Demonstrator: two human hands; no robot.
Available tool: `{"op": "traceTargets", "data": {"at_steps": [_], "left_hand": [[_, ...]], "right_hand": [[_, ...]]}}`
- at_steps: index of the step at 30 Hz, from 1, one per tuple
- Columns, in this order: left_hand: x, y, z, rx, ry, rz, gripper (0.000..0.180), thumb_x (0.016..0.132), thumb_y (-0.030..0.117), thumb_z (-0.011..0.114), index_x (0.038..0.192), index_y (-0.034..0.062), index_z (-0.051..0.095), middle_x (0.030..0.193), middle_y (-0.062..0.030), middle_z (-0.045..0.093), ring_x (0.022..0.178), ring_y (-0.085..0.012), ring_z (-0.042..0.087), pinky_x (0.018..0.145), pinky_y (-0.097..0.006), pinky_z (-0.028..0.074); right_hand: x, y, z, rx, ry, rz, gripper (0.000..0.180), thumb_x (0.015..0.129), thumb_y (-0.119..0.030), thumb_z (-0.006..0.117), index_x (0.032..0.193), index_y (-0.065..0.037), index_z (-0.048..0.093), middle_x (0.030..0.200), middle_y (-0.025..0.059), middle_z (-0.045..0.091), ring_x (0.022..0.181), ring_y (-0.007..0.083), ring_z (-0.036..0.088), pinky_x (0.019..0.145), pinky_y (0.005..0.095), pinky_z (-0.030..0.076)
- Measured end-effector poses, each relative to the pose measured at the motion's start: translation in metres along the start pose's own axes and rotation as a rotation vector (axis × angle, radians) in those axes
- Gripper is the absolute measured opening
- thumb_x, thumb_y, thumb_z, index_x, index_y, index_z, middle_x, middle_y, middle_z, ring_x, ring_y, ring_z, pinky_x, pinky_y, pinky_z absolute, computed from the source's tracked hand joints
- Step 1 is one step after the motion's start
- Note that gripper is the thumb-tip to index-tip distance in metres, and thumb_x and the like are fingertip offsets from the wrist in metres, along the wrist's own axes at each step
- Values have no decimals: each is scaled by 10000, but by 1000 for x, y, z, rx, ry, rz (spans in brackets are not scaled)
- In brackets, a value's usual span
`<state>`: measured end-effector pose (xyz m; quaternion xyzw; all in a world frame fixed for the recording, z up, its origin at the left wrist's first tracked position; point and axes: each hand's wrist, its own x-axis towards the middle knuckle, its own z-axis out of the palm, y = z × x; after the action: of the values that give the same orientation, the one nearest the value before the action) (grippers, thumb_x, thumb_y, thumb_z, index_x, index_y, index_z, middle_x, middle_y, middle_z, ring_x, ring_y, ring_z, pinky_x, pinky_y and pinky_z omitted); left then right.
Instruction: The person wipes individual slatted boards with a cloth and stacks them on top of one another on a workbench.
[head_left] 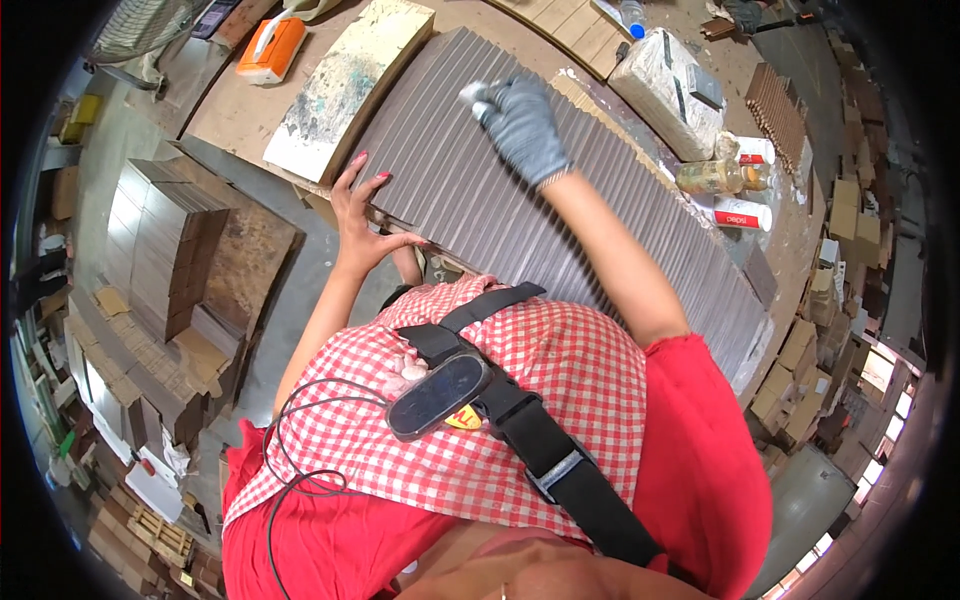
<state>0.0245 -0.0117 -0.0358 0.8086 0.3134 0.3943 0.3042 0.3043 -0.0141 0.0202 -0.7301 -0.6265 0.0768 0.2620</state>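
Note:
A wide row of dark brown wooden slats (480, 190) lies side by side on the workbench in front of me. My right hand (520, 120), in a grey glove, presses a small white pad (478, 95) onto the far part of the slats. My left hand (362, 210) is bare, with its fingers spread, and rests on the near left edge of the slats, holding nothing.
A paint-stained board (350, 85) and an orange-and-white tool (270, 48) lie at the left back. A wrapped block (668, 90), a bottle (715, 176) and tubes (740, 213) stand at the right. Stacks of slats (165, 240) sit on the floor left.

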Motion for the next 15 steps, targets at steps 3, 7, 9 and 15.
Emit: {"op": "traceTargets", "data": {"at_steps": [3,7,9,15], "left_hand": [[-2,-2,0,1,-1,-8,962,458,540,890,1268,162,536,1449,-148,369,1358,-357,338,1089,-482,309],[-2,-3,2,-44,3,-18,960,456,539,892,1264,163,535,1453,-147,366,1358,-354,339,1090,-482,309],[-2,-3,5,-85,10,-29,958,457,537,893,1263,163,535,1455,-148,365,1356,-353,340,1090,-482,310],[0,-1,4,-80,14,-37,942,468,525,895,1261,162,538,1450,-150,376,1350,-350,347,1077,-478,322]], "right_hand": [[-9,-14,-1,52,37,14,228,769,-195,767,972,-93,750,872,171,645,822,293,608,796,394,504],[19,13,-1,17,123,33,215,778,-195,756,974,-107,753,885,177,647,854,305,626,817,406,504],[44,40,0,55,188,31,211,781,-192,752,973,-104,753,889,180,647,856,308,628,821,408,504],[55,51,-1,-90,179,9,170,787,-153,731,936,-75,744,880,192,650,844,327,634,800,396,513]]}}
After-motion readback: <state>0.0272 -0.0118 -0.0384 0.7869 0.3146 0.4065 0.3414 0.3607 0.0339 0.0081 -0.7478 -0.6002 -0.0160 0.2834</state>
